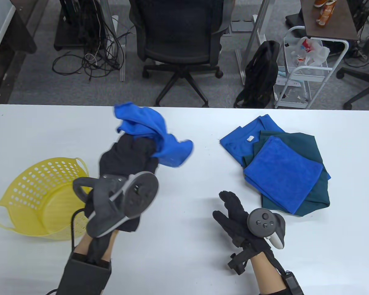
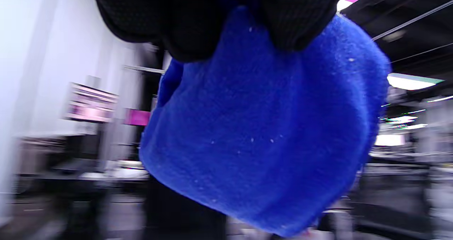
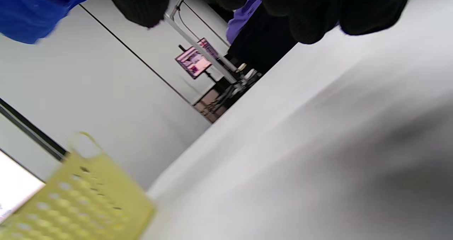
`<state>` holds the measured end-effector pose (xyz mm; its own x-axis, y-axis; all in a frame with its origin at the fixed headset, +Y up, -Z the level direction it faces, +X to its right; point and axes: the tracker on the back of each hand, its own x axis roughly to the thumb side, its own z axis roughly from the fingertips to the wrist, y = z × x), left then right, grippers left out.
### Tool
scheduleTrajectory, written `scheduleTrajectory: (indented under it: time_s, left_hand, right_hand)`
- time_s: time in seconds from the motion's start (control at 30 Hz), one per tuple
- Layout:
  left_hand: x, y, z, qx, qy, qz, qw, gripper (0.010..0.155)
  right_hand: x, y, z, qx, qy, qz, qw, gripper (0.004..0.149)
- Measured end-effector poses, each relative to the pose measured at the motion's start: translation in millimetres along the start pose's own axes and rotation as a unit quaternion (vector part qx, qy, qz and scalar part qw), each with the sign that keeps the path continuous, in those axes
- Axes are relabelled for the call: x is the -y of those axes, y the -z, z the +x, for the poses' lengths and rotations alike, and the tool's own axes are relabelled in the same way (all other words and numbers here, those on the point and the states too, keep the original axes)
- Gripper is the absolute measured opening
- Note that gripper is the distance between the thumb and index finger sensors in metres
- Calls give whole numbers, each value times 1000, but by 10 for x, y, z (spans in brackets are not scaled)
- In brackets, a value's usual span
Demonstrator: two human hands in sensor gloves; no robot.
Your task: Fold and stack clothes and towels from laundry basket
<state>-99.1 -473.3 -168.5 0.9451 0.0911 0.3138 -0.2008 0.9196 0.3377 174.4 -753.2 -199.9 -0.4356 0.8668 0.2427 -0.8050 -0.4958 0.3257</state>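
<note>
My left hand (image 1: 135, 147) is raised above the table and grips a crumpled blue towel (image 1: 153, 135), which hangs from its fingers. In the left wrist view the gloved fingers (image 2: 191, 27) pinch the towel (image 2: 262, 133) from above. My right hand (image 1: 230, 209) is empty, fingers spread, low over the white table (image 1: 184, 261) near the front. Its fingertips (image 3: 311, 17) hang at the top of the right wrist view. A stack of folded clothes lies at the right: a blue T-shirt (image 1: 249, 135), a dark teal garment (image 1: 298, 141) and a folded blue towel (image 1: 283, 172) on top.
A yellow laundry basket (image 1: 40, 196) stands on the table's left, beside my left arm; it also shows in the right wrist view (image 3: 78, 201). An office chair (image 1: 178, 40), a black bag (image 1: 261, 73) and a white cart (image 1: 307, 67) stand beyond the far edge.
</note>
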Motion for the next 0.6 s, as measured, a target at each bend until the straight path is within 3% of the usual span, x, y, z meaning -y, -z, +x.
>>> scheduleTrajectory:
  time_s: [0.03,0.1,0.13,0.17,0.2,0.23,0.3,0.33,0.4,0.53,0.6]
  left_hand:
    - [232,-75,151,30,-18,-32,999,42]
    - [620,-193,297,53,-31,-78,995,43]
    - [905,-282,355,58,-46,-107,992,43]
    - [1113,-351,371,58,-59,-127,988,43]
    - [1363,-443,370,52,-81,-151,984,43]
    - [1524,-512,345,48,-98,-158,981,43]
    - [1791,-659,183,24,-124,-149,981,43]
    - [1833,-691,117,16,-130,-145,981,43]
    - [1891,-772,-87,-8,-146,-130,981,42]
    - [1980,-875,-506,-37,-222,-98,969,40]
    - [2038,-907,-663,-54,-301,-77,949,39]
  right_hand:
    - [0,-4,8,30,98,22,994,87]
    - [-32,-1,52,79,272,53,957,100]
    - [-64,5,93,93,369,67,922,102]
    - [-87,10,125,92,420,74,900,100]
    - [-105,17,146,73,435,74,894,95]
    - [-106,14,151,46,409,61,909,87]
    - [-61,-10,99,-8,245,-49,968,60]
    - [-36,-17,73,-11,196,-76,978,51]
    - [31,-37,21,-13,153,-98,983,35]
    - [122,-53,-123,-29,240,-126,962,35]
    - [102,-48,-165,-35,240,-126,962,35]
